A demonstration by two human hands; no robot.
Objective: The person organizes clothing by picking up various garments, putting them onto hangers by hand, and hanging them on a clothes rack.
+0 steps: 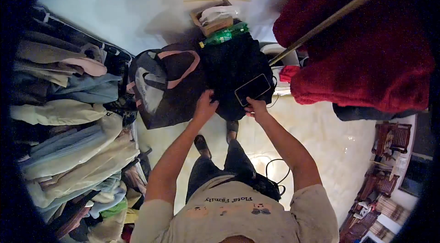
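Note:
My right hand point(256, 108) is closed on the lower edge of a smartphone point(253, 90), whose dark screen faces up. The phone is above a heap of black cloth point(233, 69). My left hand point(206, 104) is between that cloth and a dark duffel bag point(178, 94) with pink handles and a pale printed side. Its fingers are loosely bent and a little apart, with nothing visible in them. I cannot tell whether it touches the bag. A green plastic bottle point(224, 35) lies across the top of the black cloth.
Behind the bottle stands an open cardboard box point(213, 23) with white material inside. Clothes hang on a rack point(73, 114) at left. A thick red blanket point(357, 60) and a wooden pole point(334, 18) are at right. Wooden furniture point(380, 183) stands farther off.

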